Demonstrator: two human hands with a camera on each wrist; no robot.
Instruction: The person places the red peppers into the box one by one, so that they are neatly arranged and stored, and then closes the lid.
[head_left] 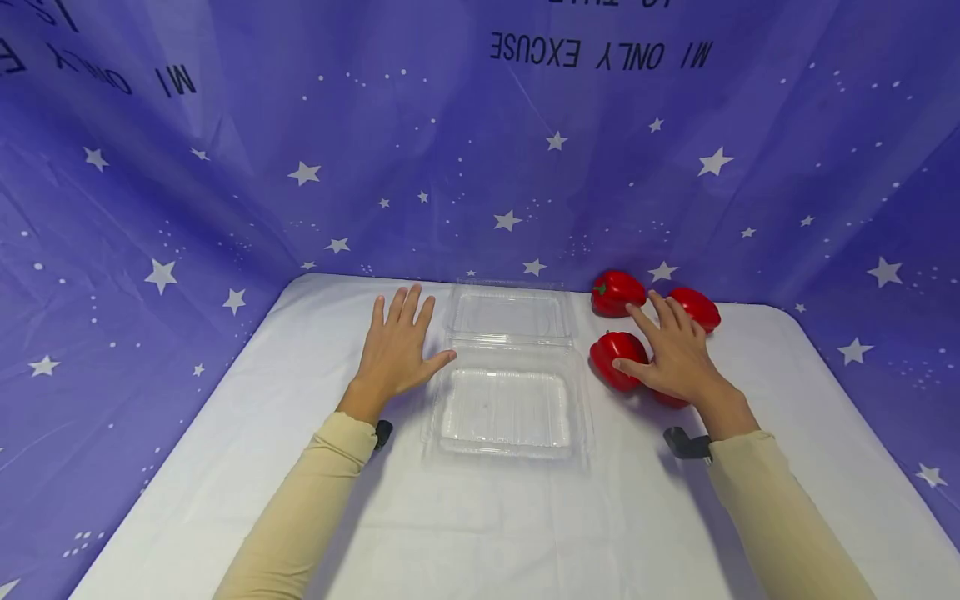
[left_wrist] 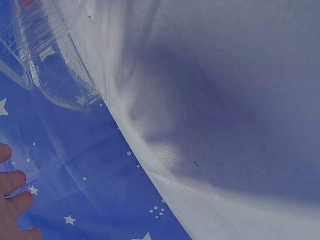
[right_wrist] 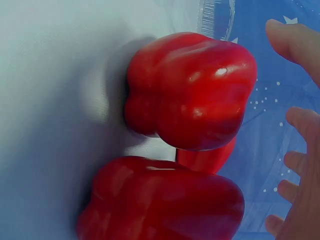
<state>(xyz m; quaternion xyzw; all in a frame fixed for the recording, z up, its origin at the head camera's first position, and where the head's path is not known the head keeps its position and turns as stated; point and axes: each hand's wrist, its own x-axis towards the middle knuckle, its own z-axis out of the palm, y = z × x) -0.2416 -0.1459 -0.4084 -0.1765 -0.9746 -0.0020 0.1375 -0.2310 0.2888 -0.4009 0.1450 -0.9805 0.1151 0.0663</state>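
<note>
At the far left, the purple curtain point(head_left: 225, 208) carries upside-down lettering; "ONLY" reads clearly, followed by a word cut off by the picture's edge. The left hand point(head_left: 397, 342) is spread, thumb out, over the white-covered desk point(head_left: 487, 533) just beside a clear plastic container point(head_left: 506, 408), gripping nothing. The container lies with its lid point(head_left: 510, 317) folded back toward the curtain, so the opening looks done; no label or brand shows on it. Above it and to the right, "ONLY EXCUSE" reads upside down, with another line cut off at the top.

Right of the container lie four red peppers: one at the back left point(head_left: 618, 293), one at the front left point(head_left: 617, 360), one partly hidden at the front right point(head_left: 671, 402) and one at the back right point(head_left: 697, 307). None bears readable writing. The right hand point(head_left: 682, 358) is over them, fingers apart, pinching nothing. With every pepper outside the container, the work seems barely begun, the peppers' handling all left.
</note>
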